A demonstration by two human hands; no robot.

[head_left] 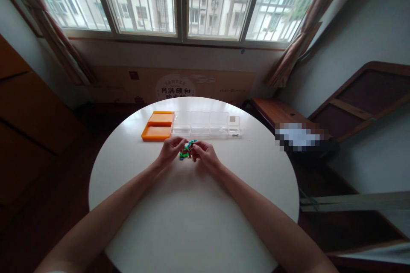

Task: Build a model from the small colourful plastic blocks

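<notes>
A small pile of green and blue pieces [184, 154], too small to name, lies on the white round table [192, 222] between my hands. My left hand [171, 148] reaches the pile's left side with thumb and fingers pinched together. From the other side, my right hand [205, 152] is closed at the pile, its fingers bent inward. Whatever either pinch holds is too small to make out. Just beyond my left hand sits an open orange box [157, 123] with two sections. Beside it, behind the pile, stand clear plastic boxes [200, 123] in a row.
A small clear box [233, 120] with a pale label stands at the row's right end. Right of the table is a wooden bench [272, 111] with a blurred pale item on it. A large printed carton [128, 83] leans under the window.
</notes>
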